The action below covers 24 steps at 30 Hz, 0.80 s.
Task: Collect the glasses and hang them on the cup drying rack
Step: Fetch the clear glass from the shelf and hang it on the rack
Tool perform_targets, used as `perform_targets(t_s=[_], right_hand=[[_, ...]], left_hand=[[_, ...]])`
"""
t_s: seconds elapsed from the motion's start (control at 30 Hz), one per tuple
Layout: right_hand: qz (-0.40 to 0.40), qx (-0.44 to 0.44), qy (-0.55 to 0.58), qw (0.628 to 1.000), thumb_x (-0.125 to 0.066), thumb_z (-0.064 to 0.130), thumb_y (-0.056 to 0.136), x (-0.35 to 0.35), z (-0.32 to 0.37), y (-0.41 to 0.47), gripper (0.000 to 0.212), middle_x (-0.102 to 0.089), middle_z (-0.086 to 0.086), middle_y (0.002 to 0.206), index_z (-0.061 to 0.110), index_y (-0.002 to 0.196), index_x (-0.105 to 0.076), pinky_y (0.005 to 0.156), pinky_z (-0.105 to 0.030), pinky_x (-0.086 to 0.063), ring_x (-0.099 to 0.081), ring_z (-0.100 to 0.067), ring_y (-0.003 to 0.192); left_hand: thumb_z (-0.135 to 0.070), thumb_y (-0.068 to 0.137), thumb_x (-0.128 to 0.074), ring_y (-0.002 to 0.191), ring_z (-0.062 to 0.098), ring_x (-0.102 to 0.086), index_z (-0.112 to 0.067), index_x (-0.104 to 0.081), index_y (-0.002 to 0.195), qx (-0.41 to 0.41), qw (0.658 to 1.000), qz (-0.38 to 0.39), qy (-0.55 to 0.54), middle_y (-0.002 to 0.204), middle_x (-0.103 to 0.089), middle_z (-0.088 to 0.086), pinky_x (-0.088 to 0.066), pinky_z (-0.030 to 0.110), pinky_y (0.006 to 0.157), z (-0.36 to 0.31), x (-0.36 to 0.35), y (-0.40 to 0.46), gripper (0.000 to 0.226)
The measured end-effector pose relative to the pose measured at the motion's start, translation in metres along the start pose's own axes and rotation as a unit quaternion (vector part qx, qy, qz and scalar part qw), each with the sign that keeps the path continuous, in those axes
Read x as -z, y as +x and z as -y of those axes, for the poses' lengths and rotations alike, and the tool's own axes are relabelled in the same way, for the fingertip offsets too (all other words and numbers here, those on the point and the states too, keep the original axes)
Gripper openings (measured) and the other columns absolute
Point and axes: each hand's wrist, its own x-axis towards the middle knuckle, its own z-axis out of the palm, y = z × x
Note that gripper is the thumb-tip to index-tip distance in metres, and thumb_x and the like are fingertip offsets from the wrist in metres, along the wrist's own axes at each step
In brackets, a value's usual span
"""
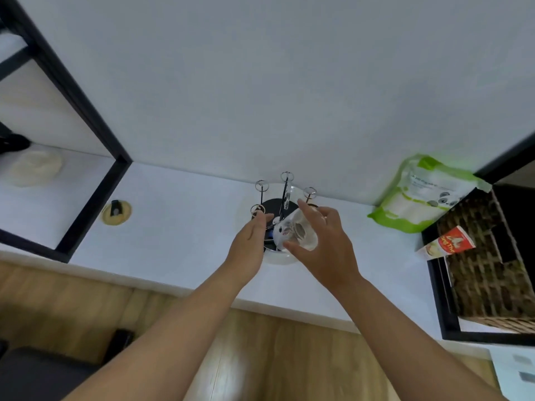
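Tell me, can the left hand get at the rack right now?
Probably yes. The left hand is open, holds nothing and already lies against the near-left side of the rack. The right hand holds the glass on the other side.

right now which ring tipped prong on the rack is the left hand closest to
The front-left prong: the left hand's fingertips are right at its ring. The other three ringed prongs stand farther back, clear of that hand.

Both bare arms reached forward. The left hand (pixel 251 241) was flat, with its fingers straight and close together. The right hand (pixel 324 244) had its fingers and thumb curled around a glass (pixel 295 233).
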Motion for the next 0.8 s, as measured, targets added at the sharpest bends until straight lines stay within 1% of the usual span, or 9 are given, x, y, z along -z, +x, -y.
perform_targets(t_s=[0.1,0.27,0.37,0.43,0.5,0.57,0.63,0.73,0.8], right_hand=[[0.007,0.016,-0.005,1.000,-0.084,0.045,0.079,-0.014,-0.010,0.001,0.089,-0.047,0.003,0.134,0.038,0.156,-0.041,0.080,-0.035,-0.058,-0.057,-0.013,0.114],[0.001,0.036,-0.016,0.999,-0.087,0.044,0.078,-0.033,-0.014,0.008,0.095,-0.054,-0.002,0.129,0.029,0.159,-0.040,0.090,-0.041,-0.055,-0.052,-0.020,0.120],[-0.001,0.046,-0.039,0.998,-0.089,0.043,0.076,-0.040,-0.014,0.010,0.098,-0.057,-0.005,0.129,0.021,0.159,-0.041,0.098,-0.047,-0.052,-0.049,-0.024,0.122],[-0.002,0.048,-0.054,0.997,-0.089,0.045,0.076,-0.044,-0.016,0.014,0.099,-0.059,-0.008,0.129,0.016,0.158,-0.041,0.106,-0.051,-0.046,-0.049,-0.029,0.124],[-0.001,0.052,-0.074,0.996,-0.088,0.048,0.076,-0.047,-0.019,0.018,0.102,-0.061,-0.008,0.130,0.014,0.159,-0.039,0.116,-0.057,-0.033,-0.050,-0.033,0.131],[0.003,0.047,-0.081,0.996,-0.086,0.050,0.077,-0.051,-0.020,0.020,0.106,-0.062,-0.005,0.134,0.019,0.162,-0.033,0.124,-0.060,-0.018,-0.042,-0.033,0.143],[0.003,0.045,-0.075,0.996,-0.085,0.052,0.078,-0.054,-0.022,0.022,0.108,-0.063,0.000,0.134,0.025,0.164,-0.026,0.125,-0.059,-0.009,-0.032,-0.031,0.151],[-0.001,0.055,-0.083,0.995,-0.083,0.053,0.078,-0.059,-0.025,0.024,0.109,-0.064,0.003,0.129,0.028,0.165,-0.023,0.125,-0.061,-0.008,-0.028,-0.030,0.154],[-0.003,0.064,-0.102,0.993,-0.084,0.053,0.077,-0.062,-0.029,0.024,0.110,-0.065,0.002,0.127,0.028,0.165,-0.023,0.124,-0.063,-0.009,-0.028,-0.030,0.154]], left_hand=[[-0.065,0.103,-0.018,0.125,0.002,-0.048,-0.042,-0.058,0.136,0.018,1.000,0.002,-0.019,0.130,-0.058,-0.017,-0.027,0.007,0.084,0.018,-0.007,0.008,0.057],[-0.070,0.098,-0.019,0.122,-0.001,-0.050,-0.044,-0.058,0.136,0.030,0.999,-0.001,-0.031,0.127,-0.062,-0.020,-0.029,0.006,0.085,0.035,-0.014,0.015,0.060],[-0.072,0.094,-0.019,0.127,0.002,-0.049,-0.039,-0.057,0.141,0.032,0.999,-0.005,-0.039,0.134,-0.061,-0.016,-0.029,0.006,0.087,0.043,-0.016,0.016,0.068],[-0.070,0.097,-0.019,0.126,0.001,-0.048,-0.040,-0.055,0.142,0.034,0.999,-0.002,-0.037,0.134,-0.059,-0.017,-0.027,0.005,0.085,0.046,-0.017,0.019,0.065],[-0.067,0.101,-0.019,0.119,-0.003,-0.048,-0.043,-0.054,0.140,0.040,0.999,0.001,-0.037,0.129,-0.058,-0.022,-0.026,0.003,0.082,0.047,-0.017,0.023,0.058],[-0.067,0.101,-0.019,0.108,-0.013,-0.047,-0.046,-0.052,0.140,0.042,0.998,0.003,-0.037,0.124,-0.056,-0.025,-0.025,0.002,0.078,0.048,-0.017,0.026,0.055],[-0.066,0.102,-0.021,0.100,-0.023,-0.045,-0.049,-0.054,0.136,0.042,0.999,0.005,-0.035,0.122,-0.056,-0.028,-0.025,-0.001,0.075,0.050,-0.017,0.028,0.051],[-0.063,0.104,-0.023,0.094,-0.031,-0.048,-0.057,-0.061,0.111,0.043,0.999,0.007,-0.023,0.108,-0.059,-0.037,-0.029,-0.003,0.072,0.053,-0.017,0.032,0.039],[-0.061,0.105,-0.025,0.103,-0.021,-0.049,-0.052,-0.061,0.121,0.043,0.999,0.010,-0.023,0.114,-0.058,-0.034,-0.030,0.004,0.081,0.057,-0.019,0.034,0.041]])
